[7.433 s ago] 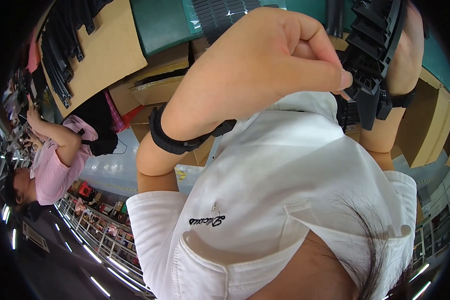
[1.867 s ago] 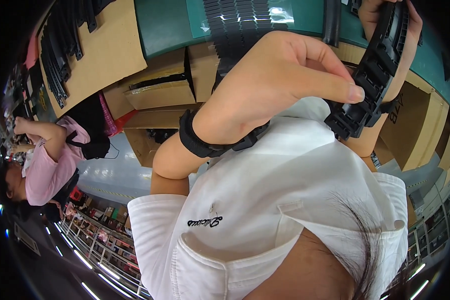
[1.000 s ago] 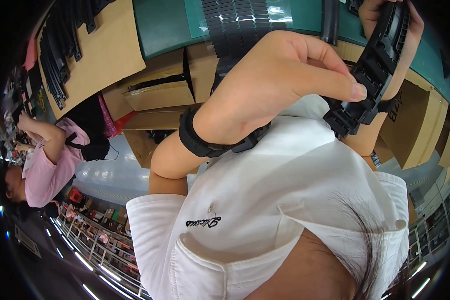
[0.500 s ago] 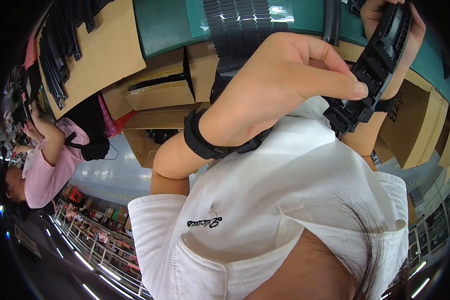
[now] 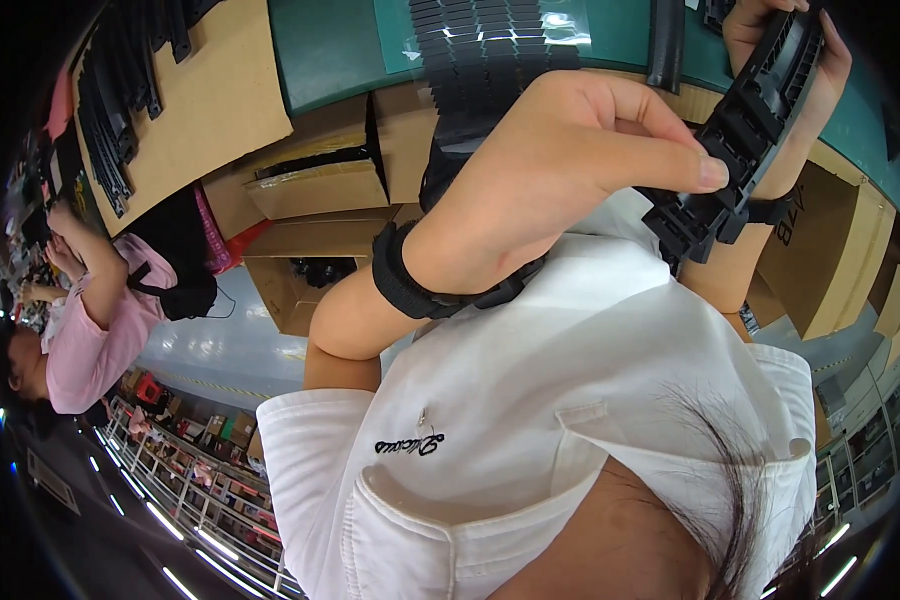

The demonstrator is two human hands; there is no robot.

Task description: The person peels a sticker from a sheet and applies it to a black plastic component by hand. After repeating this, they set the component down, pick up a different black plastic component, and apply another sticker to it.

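Note:
A long black plastic part (image 5: 745, 135) with ribbed, box-like compartments slants between my two hands at the upper right. My left hand (image 5: 610, 140) reaches across from the left and pinches it near its lower end. Its thumb presses on the part's face, and the fingertips behind are partly hidden. Farther up, my right hand (image 5: 832, 68) is wrapped round the upper end, with fingers showing on both sides. Both wrists wear black bands. Whether a small piece sits under my left thumb is hidden.
A green table (image 5: 325, 50) carries a clear sheet with rows of black strips (image 5: 485, 60), a black tube (image 5: 664, 45), and cardboard (image 5: 225, 90) with black strips. Open cardboard boxes (image 5: 320, 190) stand below its edge, another box (image 5: 835, 250) at right. A co-worker in pink (image 5: 100, 340) is at left.
My left hand's thumb has slid slightly left and up along the black plastic part. The part's lower end has shifted a little left. My right hand stays at the upper end.

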